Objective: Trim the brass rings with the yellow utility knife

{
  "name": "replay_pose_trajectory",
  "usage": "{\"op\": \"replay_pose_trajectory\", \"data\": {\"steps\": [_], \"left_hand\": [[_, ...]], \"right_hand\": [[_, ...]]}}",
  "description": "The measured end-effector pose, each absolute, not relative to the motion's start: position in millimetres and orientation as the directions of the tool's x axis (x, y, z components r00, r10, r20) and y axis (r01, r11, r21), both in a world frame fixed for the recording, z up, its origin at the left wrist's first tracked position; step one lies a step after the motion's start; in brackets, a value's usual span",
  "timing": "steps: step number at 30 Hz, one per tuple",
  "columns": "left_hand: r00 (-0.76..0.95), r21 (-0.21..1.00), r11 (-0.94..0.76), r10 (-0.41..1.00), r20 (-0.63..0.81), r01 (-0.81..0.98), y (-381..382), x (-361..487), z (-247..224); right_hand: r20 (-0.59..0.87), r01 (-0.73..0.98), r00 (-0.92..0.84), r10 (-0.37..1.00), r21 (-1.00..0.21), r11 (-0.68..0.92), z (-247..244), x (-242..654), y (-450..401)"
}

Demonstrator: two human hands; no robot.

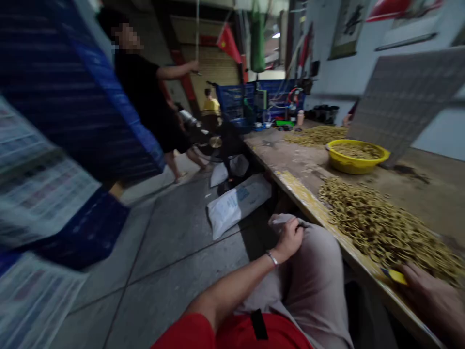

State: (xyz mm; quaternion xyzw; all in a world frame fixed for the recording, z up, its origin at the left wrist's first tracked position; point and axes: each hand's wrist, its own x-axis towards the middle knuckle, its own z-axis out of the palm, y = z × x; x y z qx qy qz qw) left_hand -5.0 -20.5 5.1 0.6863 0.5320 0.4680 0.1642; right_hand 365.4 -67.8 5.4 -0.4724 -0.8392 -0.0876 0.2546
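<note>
My left hand [290, 238], with a metal bracelet at the wrist, rests on the knee of my light trousers [319, 271]. Its fingers are curled in; whether they pinch the cloth or something small is hidden. On the right, at the table's near edge, my right hand [430, 293] is closed around a yellow tool [397, 277] with a dark blue end; blur hides its exact kind. Just beyond that hand spreads a big heap of brass-coloured rings [388, 228] on the worn wooden table [301, 160].
A yellow basin [352, 162] of similar pieces stands behind the heap, near a tilted grey board [407, 97]. White sacks [240, 201] lie on the tiled floor. Stacked blue crates [80, 111] rise at left. A person in black [145, 97] stands beyond, arm raised to a hanging cord.
</note>
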Motion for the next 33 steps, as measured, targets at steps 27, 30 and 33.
{"op": "replay_pose_trajectory", "data": {"steps": [27,30,33], "left_hand": [[0.826,0.464,-0.772,0.547,0.136,0.435,61.1,125.0,19.1],[0.813,0.556,-0.734,0.558,0.166,0.391,62.3,122.5,18.6],[0.761,0.681,-0.641,0.621,0.188,0.354,63.9,120.0,17.4]], "right_hand": [[0.41,0.996,0.078,0.909,-0.081,-0.049,0.0,342.9,-108.5],[0.403,0.995,0.067,0.913,-0.094,-0.032,1.0,341.7,-108.2],[0.409,0.992,0.085,0.908,-0.117,-0.04,0.7,339.6,-108.2]]}}
